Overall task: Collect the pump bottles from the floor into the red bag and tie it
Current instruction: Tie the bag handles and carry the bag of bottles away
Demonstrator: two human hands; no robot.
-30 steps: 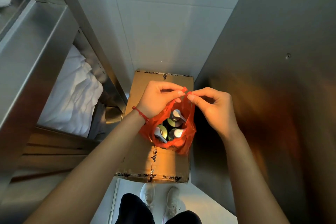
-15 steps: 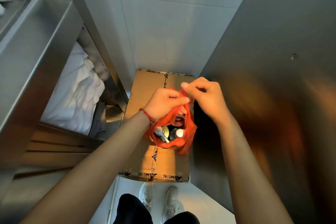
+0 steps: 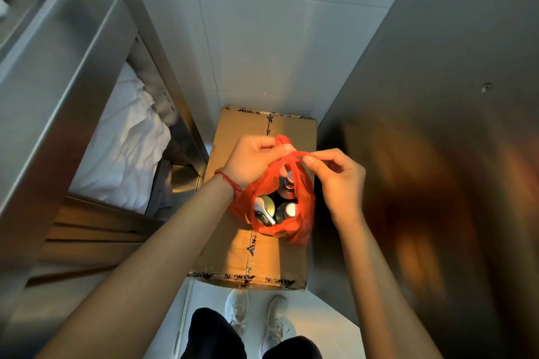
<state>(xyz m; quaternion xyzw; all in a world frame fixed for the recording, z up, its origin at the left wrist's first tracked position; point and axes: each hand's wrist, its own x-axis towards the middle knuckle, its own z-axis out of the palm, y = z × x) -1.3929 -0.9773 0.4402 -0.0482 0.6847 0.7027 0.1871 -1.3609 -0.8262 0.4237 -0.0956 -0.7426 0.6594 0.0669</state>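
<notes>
Above the cardboard box (image 3: 233, 245), left hand (image 3: 250, 163) and right hand (image 3: 338, 181) each pinch a handle of the red bag (image 3: 303, 198); collecting looks finished, tying underway; next, cross handles and cinch over pump bottles (image 3: 264, 208)

Both bare forearms reach forward and down, converging in front of the body, the left hand (image 3: 256, 160) curled with its fingers folded in and thumb pressed against them in a tight pinch. The right hand (image 3: 339, 181) sits just beside it, thumb and forefinger nipped together at the tips, the other fingers loosely bent beneath. There's a thin red string bracelet (image 3: 229, 181) around the left wrist, and the two hands' fingertips nearly meet.
</notes>
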